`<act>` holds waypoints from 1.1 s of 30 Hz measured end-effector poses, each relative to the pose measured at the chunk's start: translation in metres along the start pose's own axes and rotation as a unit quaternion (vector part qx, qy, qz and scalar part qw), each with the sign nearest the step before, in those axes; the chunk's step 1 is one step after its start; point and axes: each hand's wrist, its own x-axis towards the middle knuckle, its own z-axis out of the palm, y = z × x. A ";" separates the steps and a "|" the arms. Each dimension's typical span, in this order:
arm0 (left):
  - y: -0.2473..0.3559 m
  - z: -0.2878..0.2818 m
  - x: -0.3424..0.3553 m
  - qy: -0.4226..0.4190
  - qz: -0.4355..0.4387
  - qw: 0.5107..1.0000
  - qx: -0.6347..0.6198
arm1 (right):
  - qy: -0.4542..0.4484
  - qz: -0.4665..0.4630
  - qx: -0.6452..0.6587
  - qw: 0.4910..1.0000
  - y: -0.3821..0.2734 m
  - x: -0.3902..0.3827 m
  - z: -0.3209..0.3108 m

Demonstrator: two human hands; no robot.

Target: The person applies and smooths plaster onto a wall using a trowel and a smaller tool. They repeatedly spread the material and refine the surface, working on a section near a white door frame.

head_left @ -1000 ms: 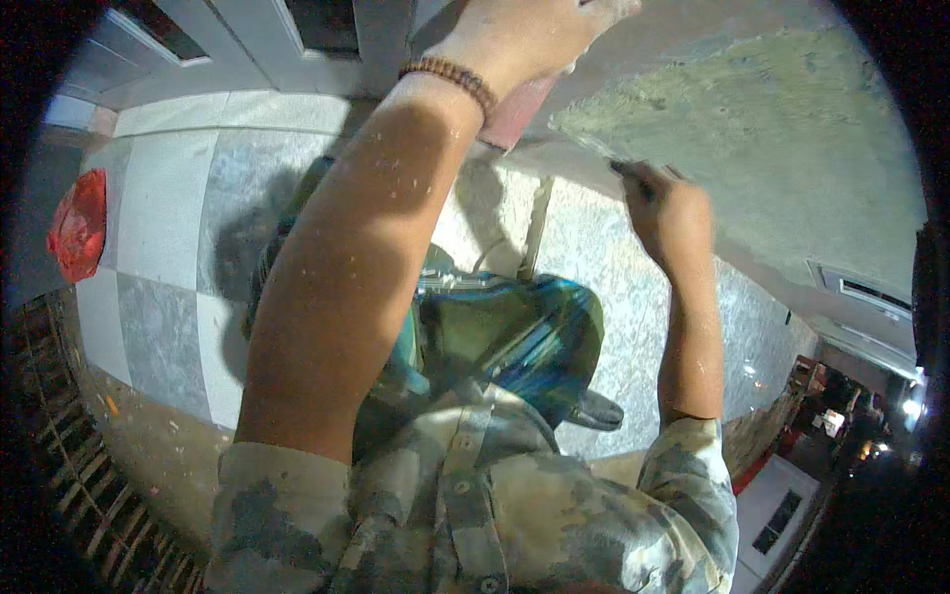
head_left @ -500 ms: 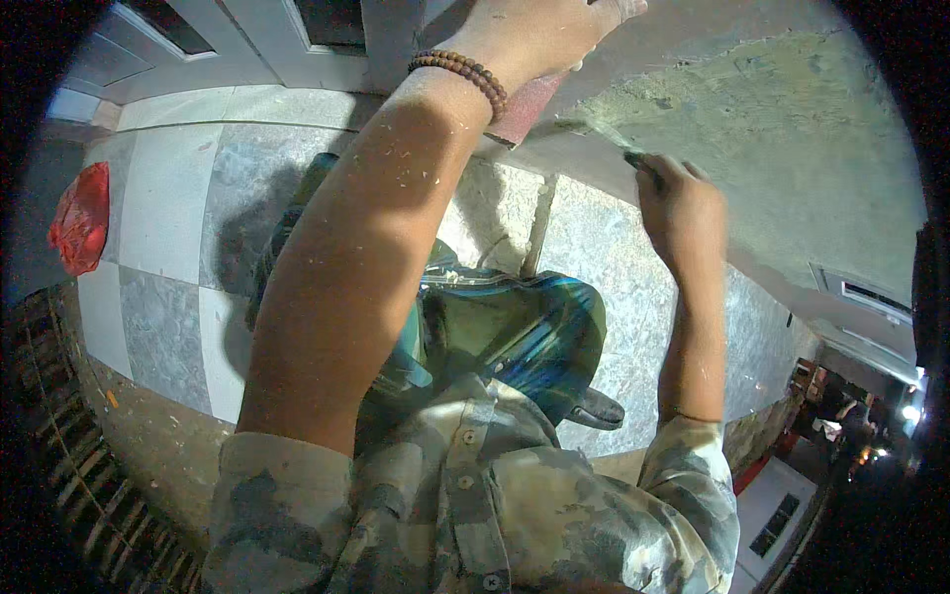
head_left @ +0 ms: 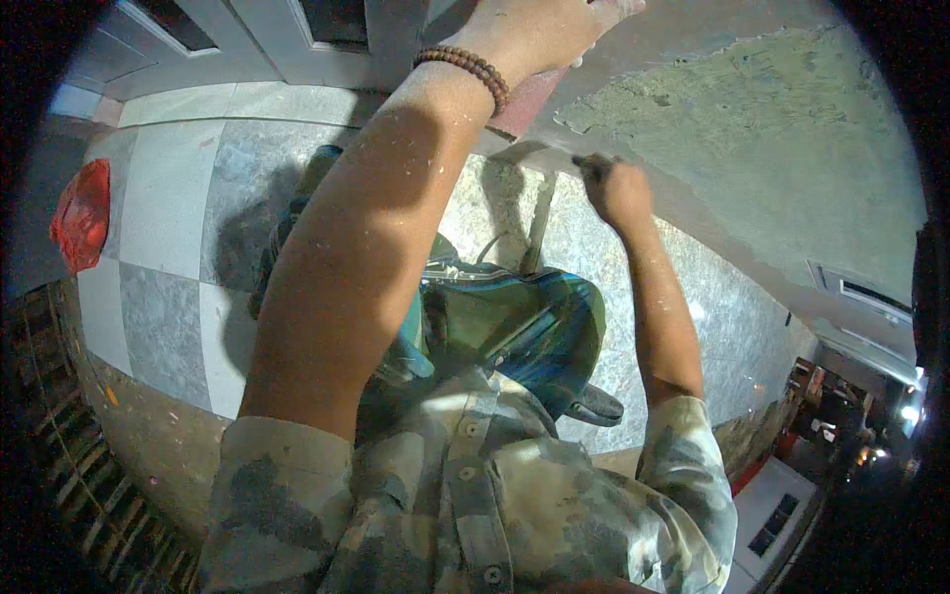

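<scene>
My left hand (head_left: 539, 35), a wooden bead bracelet on its wrist, reaches to the top edge, where the frame cuts off part of it. Beneath the palm it grips a flat reddish piece (head_left: 524, 107); most of that piece is hidden. My right hand (head_left: 621, 193) is closed round the dark handle of a putty knife (head_left: 588, 163), low by the foot of the wall. The knife's blade is hard to make out. Above and to the right, the grey wall (head_left: 752, 129) bears a rough greenish patch with a ragged edge.
Grey and white tiles (head_left: 163, 188) cover the floor, with a red plastic bag (head_left: 81, 216) at the far left. Panelled doors (head_left: 252, 45) stand at the top left. A slatted grate (head_left: 69, 436) lies at the lower left. My bent legs (head_left: 515, 327) are below my hands.
My right hand has moved left and slightly up with the putty knife, off the greenish patch toward the wall's foot. My left hand and the reddish piece have barely shifted.
</scene>
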 end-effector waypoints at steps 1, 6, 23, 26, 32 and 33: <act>-0.001 0.004 0.001 0.048 0.045 0.996 0.053 | -0.007 0.032 -0.011 0.999 -0.001 0.003 0.009; 0.000 0.006 -0.004 0.048 0.109 0.979 0.164 | 0.153 0.048 0.096 0.982 -0.009 -0.024 -0.026; 0.000 0.004 0.002 0.021 -0.005 1.000 0.008 | 0.009 0.010 -0.012 1.000 0.026 0.005 0.047; -0.001 0.008 0.002 0.193 0.153 0.962 0.119 | 0.103 0.011 0.100 0.989 0.017 -0.013 0.034; 0.009 -0.006 -0.004 0.015 -0.009 0.999 0.031 | 0.166 0.065 0.110 0.978 0.002 -0.034 -0.031; 0.012 -0.006 -0.005 0.020 -0.007 0.999 0.037 | 0.145 0.073 0.084 0.983 -0.001 -0.021 -0.021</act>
